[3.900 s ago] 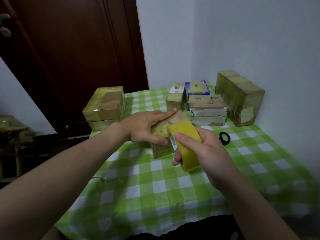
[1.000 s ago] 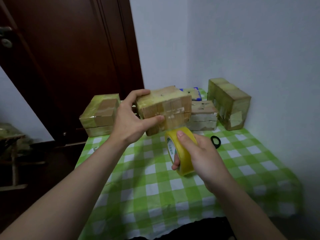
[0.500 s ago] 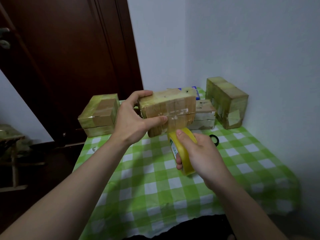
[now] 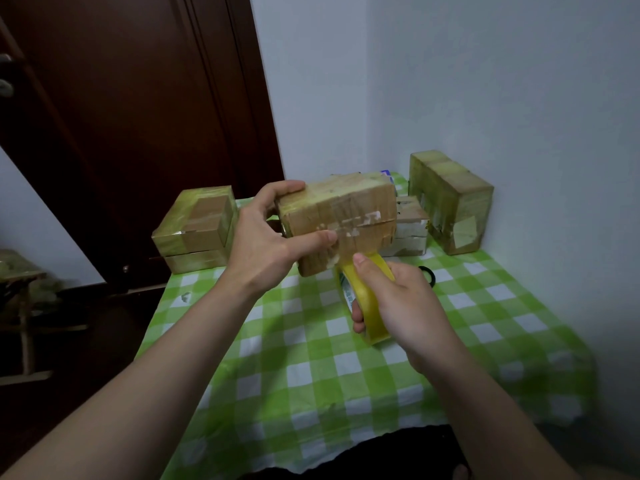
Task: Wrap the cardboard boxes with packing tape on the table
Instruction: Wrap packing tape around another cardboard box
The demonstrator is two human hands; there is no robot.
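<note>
A small cardboard box [image 4: 349,216], patched with old tape, is held in the air above the table. My left hand [image 4: 266,244] grips its left end, fingers over the top and thumb pressed on the front face. Just below the box my right hand [image 4: 398,303] holds a yellow roll of packing tape [image 4: 367,306], thumb on its rim. A strip of tape runs from the roll up to the box's lower front edge.
The table wears a green-and-white checked cloth [image 4: 311,375]. A taped box [image 4: 197,230] stands at its far left, another tall one [image 4: 450,202] against the right wall, and flat boxes [image 4: 408,233] behind the held box. A black ring [image 4: 427,273] lies near my right hand. A dark door [image 4: 138,116] stands behind.
Since the earliest frame the box was lifted off the table. Over the last second the box has turned slightly and the tape roll has moved up close under its lower edge.
</note>
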